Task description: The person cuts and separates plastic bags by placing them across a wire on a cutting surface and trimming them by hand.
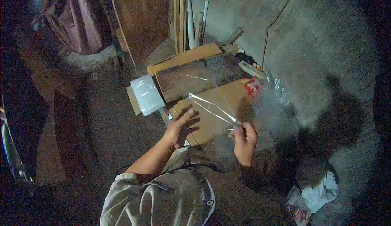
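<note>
Between the fingertips of my right hand (245, 140) is pinched the edge of a clear plastic bag (216, 107). Light glints along its edges, and it spreads up and to the left over the cardboard. My left hand (183, 125) is raised to the left of the bag, fingers apart, with nothing seen in it. Whether its fingertips touch the plastic I cannot tell. Under both hands lies a flat cardboard sheet (211, 130), with a dark stained board (195, 77) behind it. A stack of clear plastic bags (147, 95) rests at the left edge.
A red and yellow wrapper (252, 86) and more clear plastic (271, 103) lie on the right side. Wooden strips (179, 18) lean at the back by a concrete wall (326, 34). A white bag (319, 193) sits low at the right. Cloth (81, 18) hangs at upper left.
</note>
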A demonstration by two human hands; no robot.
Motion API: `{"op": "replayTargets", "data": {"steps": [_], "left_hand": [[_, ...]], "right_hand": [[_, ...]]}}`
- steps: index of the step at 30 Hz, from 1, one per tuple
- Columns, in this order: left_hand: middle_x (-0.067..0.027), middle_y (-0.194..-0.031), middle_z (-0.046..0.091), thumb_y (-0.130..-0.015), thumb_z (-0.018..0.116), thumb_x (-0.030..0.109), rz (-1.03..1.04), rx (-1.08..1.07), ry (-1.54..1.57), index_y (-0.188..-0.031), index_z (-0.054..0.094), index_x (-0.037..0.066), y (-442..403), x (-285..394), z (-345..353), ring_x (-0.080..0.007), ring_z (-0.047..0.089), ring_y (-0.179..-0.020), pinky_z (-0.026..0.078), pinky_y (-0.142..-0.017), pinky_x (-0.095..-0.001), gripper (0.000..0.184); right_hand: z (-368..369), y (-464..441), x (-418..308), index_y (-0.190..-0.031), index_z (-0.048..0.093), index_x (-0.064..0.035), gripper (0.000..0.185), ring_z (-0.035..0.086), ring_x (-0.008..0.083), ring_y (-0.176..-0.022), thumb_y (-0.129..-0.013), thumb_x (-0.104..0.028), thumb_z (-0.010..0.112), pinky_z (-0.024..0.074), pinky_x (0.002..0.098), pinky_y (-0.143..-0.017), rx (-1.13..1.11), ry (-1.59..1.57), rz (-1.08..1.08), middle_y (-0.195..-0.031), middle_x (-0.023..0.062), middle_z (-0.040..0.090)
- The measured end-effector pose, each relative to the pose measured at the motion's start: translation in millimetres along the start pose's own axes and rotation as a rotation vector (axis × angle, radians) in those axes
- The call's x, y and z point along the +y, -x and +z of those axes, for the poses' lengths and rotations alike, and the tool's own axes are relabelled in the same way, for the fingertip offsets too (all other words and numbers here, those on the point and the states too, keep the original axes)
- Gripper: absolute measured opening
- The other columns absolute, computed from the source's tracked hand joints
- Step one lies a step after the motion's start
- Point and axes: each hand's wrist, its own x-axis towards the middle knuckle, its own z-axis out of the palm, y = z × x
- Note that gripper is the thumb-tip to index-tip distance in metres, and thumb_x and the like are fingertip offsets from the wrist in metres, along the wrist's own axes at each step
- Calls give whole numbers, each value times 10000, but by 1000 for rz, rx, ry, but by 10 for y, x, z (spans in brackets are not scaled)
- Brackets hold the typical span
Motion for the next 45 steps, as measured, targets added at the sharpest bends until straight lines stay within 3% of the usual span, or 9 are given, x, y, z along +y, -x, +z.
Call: {"op": "replayTargets", "data": {"steps": [7,13,15,21,27,33,36,39,45], "left_hand": [[-196,-1196,519,-919,538,208,-63,-63,62,-1301,362,4,-111,-262,-100,-303,525,-1122,438,-921,-427,467],[0,-645,521,-905,575,290,251,340,-47,-908,553,89,-187,-4,-116,-128,487,-510,418,-509,-272,203],[18,-635,479,-918,559,275,367,351,-214,-883,555,87,-44,119,-31,-104,438,-516,392,-500,-273,191],[-11,-692,554,-943,518,225,868,232,-830,-907,578,-17,-24,117,67,-124,492,-636,415,-581,-288,252],[-199,-725,585,-930,503,192,667,258,-1157,-889,596,9,37,117,4,-323,590,-660,451,-616,-336,209],[23,-638,487,-956,493,251,378,152,-701,-858,608,42,-21,-39,-185,-47,394,-563,321,-503,-220,258],[79,-585,383,-953,504,244,328,178,-373,-865,567,80,-62,-127,-118,-19,296,-491,239,-450,-201,197],[86,-576,370,-953,506,248,283,249,-269,-857,540,97,-65,-99,-46,-21,302,-468,232,-417,-202,182],[83,-568,362,-955,501,264,391,274,-388,-867,549,110,-90,-58,-154,-18,284,-446,217,-394,-202,183]], "right_hand": [[247,217,-16,-894,555,12,71,489,49,-659,-851,-38,581,422,222,-611,-88,-81,-63,-745,4,563],[150,168,297,-853,544,-22,103,558,105,-668,-905,-110,554,450,248,-613,44,-395,80,-735,23,568],[57,109,335,-891,542,-29,102,577,118,-690,-909,-127,561,461,267,-628,-9,-307,257,-741,34,581],[52,-84,118,-1101,548,-19,368,566,117,-863,-775,-75,709,442,251,-720,-46,311,-280,-931,63,594],[2,-203,68,-1040,566,-31,195,535,79,-666,-854,-71,610,438,215,-588,-38,17,-23,-763,1,572],[-93,-479,296,-1034,539,-90,250,547,119,-671,-906,-301,581,445,252,-586,180,-673,298,-801,24,572],[29,-307,420,-1274,409,-107,476,536,138,-932,-883,-297,604,428,296,-776,25,-691,430,-964,63,577],[167,-56,488,-1238,449,-99,431,549,136,-879,-860,-214,620,429,285,-751,-161,-291,360,-941,43,586],[55,-162,453,-1108,531,-68,275,559,128,-766,-853,-127,613,448,287,-688,-60,-566,376,-863,16,593]]}}
